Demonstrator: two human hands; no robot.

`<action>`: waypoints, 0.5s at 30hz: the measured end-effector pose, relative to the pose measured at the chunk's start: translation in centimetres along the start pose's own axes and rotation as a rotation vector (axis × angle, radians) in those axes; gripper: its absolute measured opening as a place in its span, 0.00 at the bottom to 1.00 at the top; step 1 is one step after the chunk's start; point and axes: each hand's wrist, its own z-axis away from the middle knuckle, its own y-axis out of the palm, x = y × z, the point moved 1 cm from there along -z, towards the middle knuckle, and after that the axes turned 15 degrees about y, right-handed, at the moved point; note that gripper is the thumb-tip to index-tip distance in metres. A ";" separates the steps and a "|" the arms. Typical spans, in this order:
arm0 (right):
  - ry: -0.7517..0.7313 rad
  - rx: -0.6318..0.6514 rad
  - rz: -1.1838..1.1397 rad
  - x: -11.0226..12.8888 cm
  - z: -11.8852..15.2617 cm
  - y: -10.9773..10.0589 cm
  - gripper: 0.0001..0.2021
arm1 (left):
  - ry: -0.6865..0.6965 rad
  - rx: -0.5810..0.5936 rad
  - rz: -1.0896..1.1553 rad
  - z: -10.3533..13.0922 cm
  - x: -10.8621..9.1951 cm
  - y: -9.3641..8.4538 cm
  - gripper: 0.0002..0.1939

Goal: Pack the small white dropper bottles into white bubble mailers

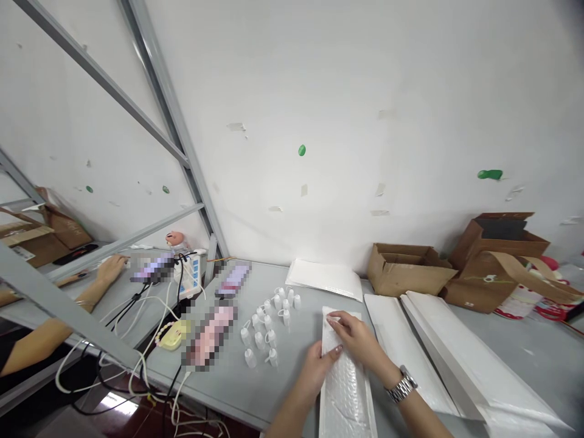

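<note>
A white bubble mailer (345,395) lies lengthwise on the grey table (219,377), close to me. At its upper left edge is my left hand (316,367), thumb on the mailer and fingers partly hidden, pinching that edge. My right hand (358,340), with a metal watch above the wrist, rests its bent fingertips on the mailer's upper part; whether they grip anything is too small to tell. Several small translucent white bottles (259,339) with looped caps stand left of the mailer.
White sheets (325,277) lie behind the mailer, with stacked white mailers (474,359) on the right. An open cardboard box (410,277) and brown bags (479,283) stand by the wall. Phones, cables, a power strip (189,277) and another person's arm (98,286) are at left.
</note>
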 end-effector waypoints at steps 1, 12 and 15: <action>-0.040 -0.054 -0.017 0.0 0.1 -0.1 0.15 | 0.001 -0.010 0.003 0.0 0.0 -0.1 0.26; 0.357 0.103 -0.631 -1.4 0.7 -5.1 0.21 | -0.057 0.206 0.031 1.4 -3.9 0.6 0.24; 0.360 0.368 -0.634 -0.5 1.1 -6.3 0.22 | -0.079 0.293 -0.107 1.7 -5.7 1.1 0.21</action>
